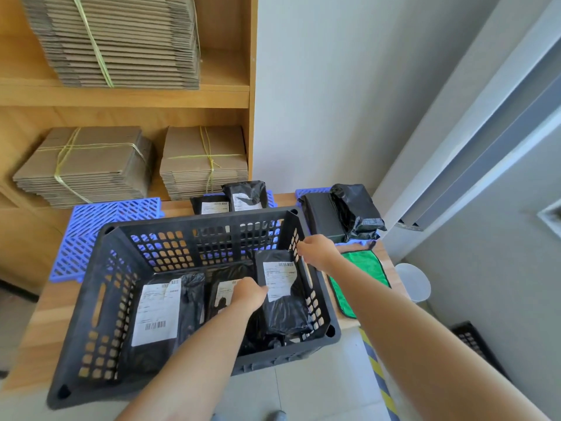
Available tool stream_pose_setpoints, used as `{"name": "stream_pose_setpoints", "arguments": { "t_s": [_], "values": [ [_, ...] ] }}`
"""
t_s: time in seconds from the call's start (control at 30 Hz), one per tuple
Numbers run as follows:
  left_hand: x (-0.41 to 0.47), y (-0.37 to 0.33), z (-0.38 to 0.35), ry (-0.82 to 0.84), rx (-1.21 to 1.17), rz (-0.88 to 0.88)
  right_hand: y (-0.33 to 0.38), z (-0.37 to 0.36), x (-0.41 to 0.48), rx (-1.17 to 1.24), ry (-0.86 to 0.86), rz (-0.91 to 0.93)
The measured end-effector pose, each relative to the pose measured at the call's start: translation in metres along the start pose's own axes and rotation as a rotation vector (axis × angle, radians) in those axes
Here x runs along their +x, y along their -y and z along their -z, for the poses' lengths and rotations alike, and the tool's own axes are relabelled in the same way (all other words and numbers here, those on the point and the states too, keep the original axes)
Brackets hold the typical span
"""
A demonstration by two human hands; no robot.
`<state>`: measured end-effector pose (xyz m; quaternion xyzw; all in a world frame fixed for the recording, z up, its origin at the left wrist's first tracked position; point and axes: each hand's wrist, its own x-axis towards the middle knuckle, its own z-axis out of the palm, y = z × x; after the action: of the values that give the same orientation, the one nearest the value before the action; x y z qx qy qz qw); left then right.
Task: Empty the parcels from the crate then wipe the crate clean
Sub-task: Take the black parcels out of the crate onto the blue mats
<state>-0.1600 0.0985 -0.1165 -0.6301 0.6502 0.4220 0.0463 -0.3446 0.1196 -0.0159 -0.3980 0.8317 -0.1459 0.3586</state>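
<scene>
Parcel [277, 287] between both outstretched hands [249, 294]

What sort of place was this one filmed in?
Probably a small packing or dispatch room: tied bundles of flattened cardboard boxes on wooden shelves, and black parcels with shipping labels in and behind a crate.

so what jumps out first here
The black crate sits on the wooden table with black parcels inside. The left hand grips a labelled parcel leaning at its right wall, the right hand at the parcel's top corner. A green cloth lies just right of the crate.
</scene>
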Motion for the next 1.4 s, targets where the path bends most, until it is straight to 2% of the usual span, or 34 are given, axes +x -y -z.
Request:
{"name": "stream_pose_setpoints", "arguments": {
  "t_s": [0.13, 0.27, 0.33, 0.5, 0.63, 0.77, 0.87, 1.07, 1.3, 1.4],
  "values": [
    [0.003, -0.002, -0.008, -0.014, -0.124, 0.023, -0.002, -0.003, 0.002, -0.047, -0.032, -0.009],
    [0.002, -0.002, 0.001, 0.091, -0.434, 0.086, 0.001, -0.001, 0.003, -0.084, -0.012, -0.014],
    [-0.006, -0.002, 0.017, 0.116, -0.472, 0.075, 0.007, -0.001, 0.004, -0.054, 0.022, -0.039],
    [-0.02, 0.003, 0.078, 0.185, -0.542, 0.025, 0.031, 0.003, -0.003, 0.019, 0.258, -0.173],
    [-0.035, 0.0, 0.134, 0.215, -0.678, -0.061, 0.057, 0.009, -0.011, -0.012, 0.352, -0.128],
    [-0.055, -0.01, 0.179, 0.203, -0.811, -0.156, 0.084, 0.015, -0.01, 0.213, 0.477, -0.152],
    [-0.063, -0.014, 0.201, 0.156, -0.884, -0.203, 0.106, 0.025, -0.017, 0.453, 0.539, -0.07],
    [-0.058, -0.014, 0.228, 0.023, -0.991, -0.263, 0.142, 0.029, -0.019, 0.658, 0.446, 0.124],
    [-0.043, -0.009, 0.248, 0.003, -0.958, -0.26, 0.164, 0.013, -0.012, 0.688, 0.36, 0.143],
    [-0.026, -0.001, 0.257, -0.103, -0.882, -0.245, 0.171, 0.006, -0.007, 0.713, 0.298, 0.135]
  ]
}}
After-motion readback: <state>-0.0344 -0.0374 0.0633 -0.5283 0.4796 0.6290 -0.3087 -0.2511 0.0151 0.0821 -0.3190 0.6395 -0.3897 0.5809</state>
